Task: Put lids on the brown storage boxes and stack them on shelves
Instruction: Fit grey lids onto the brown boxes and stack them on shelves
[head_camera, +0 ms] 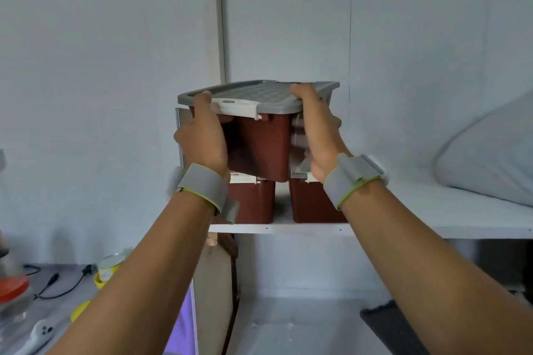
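Observation:
I hold a brown storage box [262, 147] with a grey lid [259, 95] on it, raised above the white shelf [288, 228]. My left hand [203, 138] grips its left side, thumb on the lid's edge. My right hand [315, 130] grips its right side, fingers over the lid. Under it two more brown boxes stand side by side on the shelf: the left one [253, 202] and the right one [313, 203], both lidded. The held box sits tilted over the gap between them; whether it touches them I cannot tell.
A grey-white pillow [490, 153] lies on the shelf at right. Below is a lower shelf space with a dark mat [392, 326]. At lower left a table carries a yellow can [108, 266], cables, an orange lid [13, 287] and a white controller [41, 331].

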